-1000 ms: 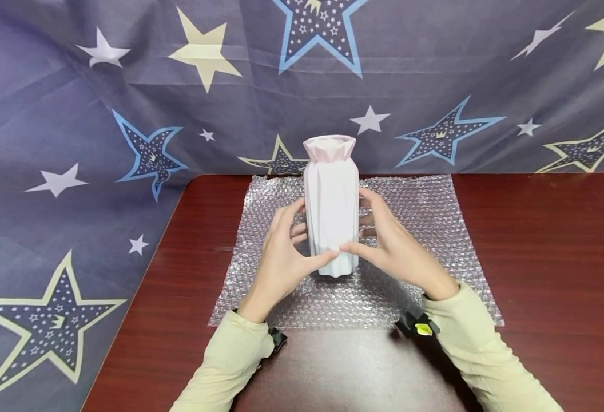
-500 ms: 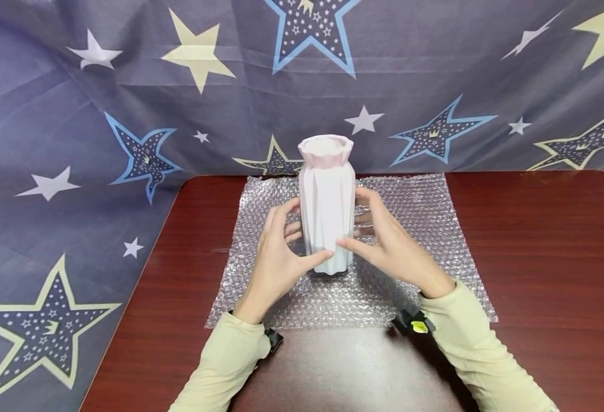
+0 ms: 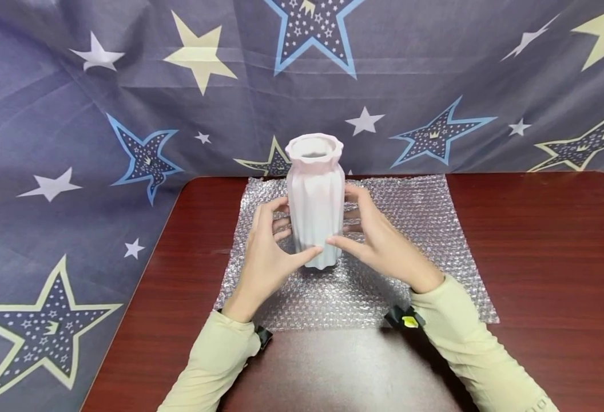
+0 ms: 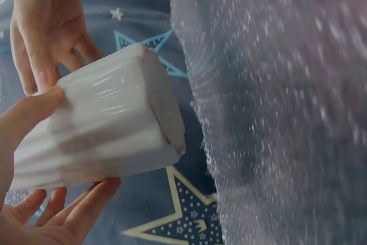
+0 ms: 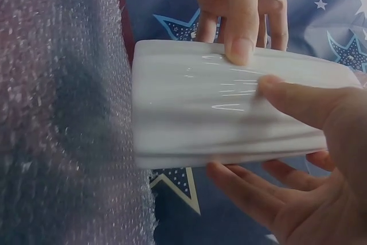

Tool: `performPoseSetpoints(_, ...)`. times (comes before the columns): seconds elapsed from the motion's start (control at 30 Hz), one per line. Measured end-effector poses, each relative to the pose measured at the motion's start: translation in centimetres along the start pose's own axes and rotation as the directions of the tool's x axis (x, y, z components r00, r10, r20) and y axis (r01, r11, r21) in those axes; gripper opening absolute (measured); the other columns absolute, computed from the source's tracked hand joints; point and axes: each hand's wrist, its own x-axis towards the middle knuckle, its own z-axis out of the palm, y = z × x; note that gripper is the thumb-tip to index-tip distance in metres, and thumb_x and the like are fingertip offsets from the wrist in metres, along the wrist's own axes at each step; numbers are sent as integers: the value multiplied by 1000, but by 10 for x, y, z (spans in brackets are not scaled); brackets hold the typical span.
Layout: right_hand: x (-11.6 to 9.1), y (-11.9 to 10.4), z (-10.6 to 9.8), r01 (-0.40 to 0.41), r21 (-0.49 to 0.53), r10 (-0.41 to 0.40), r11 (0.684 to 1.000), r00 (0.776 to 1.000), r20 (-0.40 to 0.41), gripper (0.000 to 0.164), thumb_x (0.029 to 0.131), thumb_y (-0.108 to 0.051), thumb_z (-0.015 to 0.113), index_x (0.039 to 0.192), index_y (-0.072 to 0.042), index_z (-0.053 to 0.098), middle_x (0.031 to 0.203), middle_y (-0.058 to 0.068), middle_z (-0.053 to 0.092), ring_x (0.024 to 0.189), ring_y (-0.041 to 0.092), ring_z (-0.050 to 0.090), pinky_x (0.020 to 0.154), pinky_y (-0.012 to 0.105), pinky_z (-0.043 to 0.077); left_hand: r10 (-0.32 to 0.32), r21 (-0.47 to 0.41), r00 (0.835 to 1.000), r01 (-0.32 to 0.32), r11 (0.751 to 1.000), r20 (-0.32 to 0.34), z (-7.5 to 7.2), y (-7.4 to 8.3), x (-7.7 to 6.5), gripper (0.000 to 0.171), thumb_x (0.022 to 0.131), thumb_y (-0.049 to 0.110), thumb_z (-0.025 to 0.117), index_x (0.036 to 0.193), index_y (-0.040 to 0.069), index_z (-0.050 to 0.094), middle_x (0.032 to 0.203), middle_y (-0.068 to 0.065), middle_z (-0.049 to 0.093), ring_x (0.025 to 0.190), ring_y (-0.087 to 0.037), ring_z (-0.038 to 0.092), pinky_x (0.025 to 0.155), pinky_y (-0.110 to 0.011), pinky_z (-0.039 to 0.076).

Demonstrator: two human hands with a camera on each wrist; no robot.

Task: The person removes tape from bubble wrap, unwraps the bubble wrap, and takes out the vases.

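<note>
A fluted vase (image 3: pixel 316 212), white below with a pale pink flared rim, is held upright between both hands above a sheet of bubble wrap (image 3: pixel 415 229). My left hand (image 3: pixel 266 252) grips it from the left, thumb across the front near the base and fingers round the side. From the right, my right hand (image 3: pixel 384 243) grips it the same way, its thumb tip close to the left thumb. In the left wrist view the vase's base (image 4: pixel 167 104) shows apart from the bubble wrap. Some fingertips are hidden behind the vase.
The bubble wrap lies flat on a dark red wooden table (image 3: pixel 549 246), reaching near its back edge. A grey-blue cloth with star prints (image 3: pixel 364 121) hangs behind the table and along its left side. Black wrist straps (image 3: pixel 404 317) sit below the sleeves.
The vase and both hands have moved a little to the left. Its top has tipped toward me, so more of the opening shows. Both hands keep their grip.
</note>
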Motion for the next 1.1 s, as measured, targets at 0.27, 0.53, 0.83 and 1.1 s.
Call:
performPoseSetpoints(0.27, 19, -5, 17, 11, 8, -11, 1000, 1000, 18, 78, 90, -15, 73, 149, -5, 22, 145, 16, 40, 114, 23, 59, 93, 32, 55, 42, -14, 998, -42, 999, -45, -22, -8, 0, 92, 67, 10, 92, 143, 5, 40, 130, -13, 48, 112, -26, 64, 92, -31, 56)
performPoseSetpoints(0.53, 34, -8, 39, 15, 32, -16, 999, 999, 33, 78, 90, -14, 72, 150, -5, 22, 145, 15, 39, 109, 21, 61, 88, 25, 56, 19, 0, 997, -19, 1000, -72, -40, -22, -4, 89, 67, 9, 92, 139, 4, 41, 129, -13, 48, 112, -27, 64, 92, -33, 56)
performPoseSetpoints(0.83, 51, -20, 58, 38, -29, -38, 999, 999, 11, 76, 92, -18, 70, 150, -3, 24, 144, 17, 41, 115, 25, 60, 97, 33, 53, 9, -15, 996, -10, 1000, -88, -61, -28, -1, 87, 69, 3, 89, 139, 1, 38, 130, -13, 47, 113, -25, 64, 92, -27, 54)
performPoseSetpoints(1.1, 63, -27, 69, 23, -42, -23, 999, 1000, -6, 74, 93, -19, 69, 150, -4, 24, 142, 16, 42, 110, 21, 59, 89, 30, 56, 13, 9, 992, -12, 1000, -127, -72, -30, 1, 86, 71, 4, 89, 141, 2, 39, 129, -14, 45, 113, -26, 64, 91, -17, 52)
